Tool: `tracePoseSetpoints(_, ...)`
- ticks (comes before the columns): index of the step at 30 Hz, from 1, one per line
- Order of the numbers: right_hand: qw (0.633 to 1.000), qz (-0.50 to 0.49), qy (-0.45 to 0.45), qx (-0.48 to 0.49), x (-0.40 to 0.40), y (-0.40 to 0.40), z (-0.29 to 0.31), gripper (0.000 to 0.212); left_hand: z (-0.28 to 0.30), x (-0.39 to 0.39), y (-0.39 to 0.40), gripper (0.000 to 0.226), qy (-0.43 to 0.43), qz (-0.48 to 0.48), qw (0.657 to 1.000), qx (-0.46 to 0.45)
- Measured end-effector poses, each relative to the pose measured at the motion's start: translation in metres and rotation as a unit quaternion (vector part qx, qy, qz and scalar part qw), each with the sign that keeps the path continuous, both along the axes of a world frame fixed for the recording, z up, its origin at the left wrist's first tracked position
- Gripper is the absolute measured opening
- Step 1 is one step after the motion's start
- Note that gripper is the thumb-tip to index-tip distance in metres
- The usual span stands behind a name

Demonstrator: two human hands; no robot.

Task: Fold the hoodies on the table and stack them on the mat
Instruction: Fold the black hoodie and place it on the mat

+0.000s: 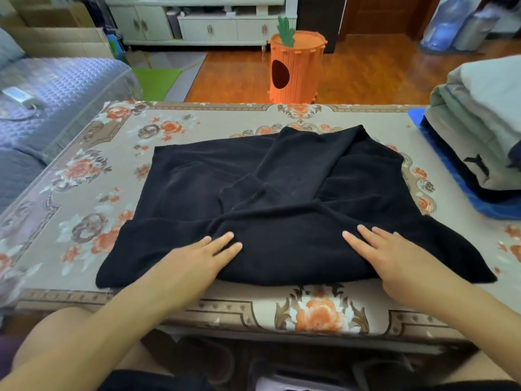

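Note:
A black hoodie (282, 198) lies spread on the flower-patterned table (118, 153), its sleeves folded across the middle. My left hand (197, 258) rests flat on its near edge with straight fingers. My right hand (392, 255) lies flat on the same edge, further right. Both hands press the fabric and grip nothing. At the table's right end a blue mat (462, 190) carries a stack of folded grey and pale hoodies (479, 131).
A sofa with a bluish quilted cover (56, 88) stands left of the table. Beyond the far edge, an orange carrot-shaped bin (296, 69) sits on the wooden floor. White cabinets (203, 26) line the back wall.

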State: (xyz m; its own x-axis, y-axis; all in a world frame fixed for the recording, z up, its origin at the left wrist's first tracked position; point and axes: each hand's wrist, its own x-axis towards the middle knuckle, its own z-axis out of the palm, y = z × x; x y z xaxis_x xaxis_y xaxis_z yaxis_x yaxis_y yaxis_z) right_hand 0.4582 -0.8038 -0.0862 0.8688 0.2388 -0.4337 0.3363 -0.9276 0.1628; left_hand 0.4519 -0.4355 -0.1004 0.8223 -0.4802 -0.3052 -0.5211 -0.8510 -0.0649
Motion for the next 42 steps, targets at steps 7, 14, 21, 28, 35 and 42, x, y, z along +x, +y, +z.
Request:
tracePoseSetpoints(7,0.988,0.027,-0.039,0.148,0.033,0.036,0.027,0.082,0.017,0.027,-0.057,0.063,-0.099,0.018,0.989,-0.108)
tracePoseSetpoints(14,0.987,0.04,-0.022,0.157,0.064,0.061,-0.038,0.079,-0.044,0.043,-0.082,0.063,-0.037,0.071,0.993,-0.084)
tracePoseSetpoints(21,0.944,0.005,-0.165,0.285,0.156,0.046,0.004,0.056,-0.013,0.107,-0.039,0.072,-0.077,0.117,0.966,-0.219)
tracePoseSetpoints(28,0.981,-0.074,-0.142,0.111,0.316,0.022,-0.024,0.059,-0.04,0.27,0.031,0.061,-0.08,0.261,0.953,-0.131)
tracePoseSetpoints(35,0.969,-0.113,-0.168,0.143,0.349,0.003,-0.074,0.056,-0.072,0.309,0.041,0.063,-0.088,0.281,0.951,-0.089)
tracePoseSetpoints(42,0.989,-0.036,-0.083,0.115,0.365,0.002,-0.036,0.051,-0.055,0.324,0.056,0.064,-0.131,0.193,0.969,-0.083)
